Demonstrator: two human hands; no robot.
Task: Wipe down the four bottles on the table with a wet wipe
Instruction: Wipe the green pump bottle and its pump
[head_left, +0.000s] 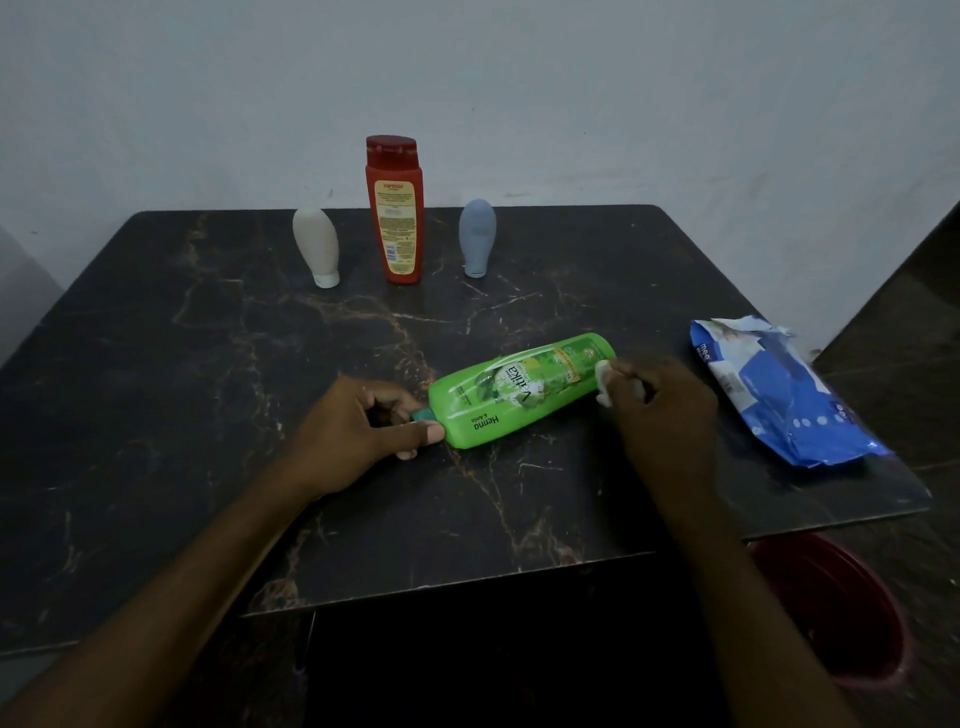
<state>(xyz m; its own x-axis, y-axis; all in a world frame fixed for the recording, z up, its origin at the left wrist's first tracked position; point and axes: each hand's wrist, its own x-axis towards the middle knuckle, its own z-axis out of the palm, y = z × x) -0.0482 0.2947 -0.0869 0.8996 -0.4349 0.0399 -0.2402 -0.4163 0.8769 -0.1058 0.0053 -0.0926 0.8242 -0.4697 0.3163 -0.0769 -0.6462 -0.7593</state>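
White wipe (602, 371): bunched in the right hand (660, 410), whose fingers curl round it and press it to the base end of the green bottle (519, 397).
Left hand (358, 431): thumb and fingers pinch the teal cap (422, 414), steadying the bottle.
Green bottle: on its side on the table (208, 415), between the two hands, label up.
Beyond the hands: a red bottle (395, 218) stands upright, with a cream bottle (317, 244) and a grey-blue bottle (477, 236) standing on their caps either side of it, well apart from the hands.
Right of the right hand: an opened blue wipes pack (774, 395); a red bin (831, 608) sits off the table, below that hand.
Risk: pinched only at the cap, the glossy bottle could swivel or roll under the wipe's push.
Hard to tell: in the dim light, most of the wipe is hidden inside the hand, and so is the bottle's underside. Whether the far three are already wiped cannot be told.
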